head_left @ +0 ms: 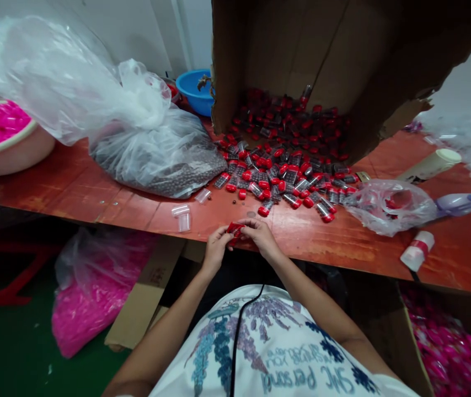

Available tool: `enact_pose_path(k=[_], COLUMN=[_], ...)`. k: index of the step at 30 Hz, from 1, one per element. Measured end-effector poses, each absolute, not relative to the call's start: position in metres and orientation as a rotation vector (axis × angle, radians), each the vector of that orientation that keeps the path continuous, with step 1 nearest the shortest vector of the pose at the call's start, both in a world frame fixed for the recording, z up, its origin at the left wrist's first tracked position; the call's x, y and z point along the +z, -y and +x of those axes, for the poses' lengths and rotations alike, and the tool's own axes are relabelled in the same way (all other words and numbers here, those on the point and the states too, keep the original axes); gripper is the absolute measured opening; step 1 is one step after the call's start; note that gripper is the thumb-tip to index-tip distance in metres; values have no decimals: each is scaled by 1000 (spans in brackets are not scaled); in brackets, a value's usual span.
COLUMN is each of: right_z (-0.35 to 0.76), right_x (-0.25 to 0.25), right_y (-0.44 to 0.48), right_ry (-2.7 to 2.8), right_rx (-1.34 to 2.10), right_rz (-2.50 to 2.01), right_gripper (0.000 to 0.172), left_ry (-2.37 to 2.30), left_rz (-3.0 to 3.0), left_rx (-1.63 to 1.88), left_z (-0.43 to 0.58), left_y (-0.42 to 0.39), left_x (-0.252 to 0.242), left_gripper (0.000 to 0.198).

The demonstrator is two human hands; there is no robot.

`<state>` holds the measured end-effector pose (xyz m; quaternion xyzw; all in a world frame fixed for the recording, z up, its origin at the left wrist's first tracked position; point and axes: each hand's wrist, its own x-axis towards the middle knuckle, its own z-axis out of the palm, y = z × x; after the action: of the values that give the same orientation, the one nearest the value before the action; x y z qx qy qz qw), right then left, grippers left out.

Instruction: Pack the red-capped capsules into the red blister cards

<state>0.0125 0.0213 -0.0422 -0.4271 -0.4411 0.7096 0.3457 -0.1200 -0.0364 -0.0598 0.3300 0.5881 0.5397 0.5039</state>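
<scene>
Both hands pinch a small, shiny red packet (236,229) at the front edge of the table. My left hand (216,246) closes its fingers on the packet's left side. From the right, my right hand (260,236) grips it with thumb and fingers; what lies inside the packet cannot be made out. Just beyond the hands spreads a heap of small clear tubes with red caps (291,175), many holding dark contents. Left of the hands lie a few clear capless tubes (183,221). A knotted clear bag of dark beads (156,160) rests behind them.
A large cardboard box (301,49) on its side opens toward me with more capped tubes inside. At right are a crumpled plastic bag (396,207) and a white roll (417,249). A blue basin (196,91) stands behind; a pale basin (32,146) holds pink pieces.
</scene>
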Motion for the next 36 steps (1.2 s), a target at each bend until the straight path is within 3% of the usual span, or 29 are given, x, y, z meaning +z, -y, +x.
enact_pose_path(k=[6, 10, 15, 19, 26, 31, 36], right_z=[16, 19, 21, 17, 11, 38, 53], right_x=[-38, -31, -33, -36, -44, -44, -35], right_y=[-10, -6, -6, -3, 5, -25, -45], right_ry=[1564, 1872, 1925, 1867, 1699, 1157, 968], right_rx=[1557, 1301, 1435, 1484, 1569, 1544, 1711], right_rz=[-1058, -1017, -904, -905, -961, -1191, -1175], right_gripper=[28, 19, 30, 31, 13, 24, 29], left_ry=[-1579, -1631, -1710, -1760, -1709, -1779, -1942], left_rz=[972, 1229, 1291, 1319, 1412, 1264, 1361], left_rx=[1220, 1181, 1100, 1047, 1028, 1114, 1294], left_z=[-112, -114, -125, -129, -131, -165, -200], left_y=[42, 49, 59, 64, 68, 67, 32], left_x=[-53, -47, -46, -43, -37, -39, -22], left_gripper=[37, 44, 50, 54, 52, 43, 37])
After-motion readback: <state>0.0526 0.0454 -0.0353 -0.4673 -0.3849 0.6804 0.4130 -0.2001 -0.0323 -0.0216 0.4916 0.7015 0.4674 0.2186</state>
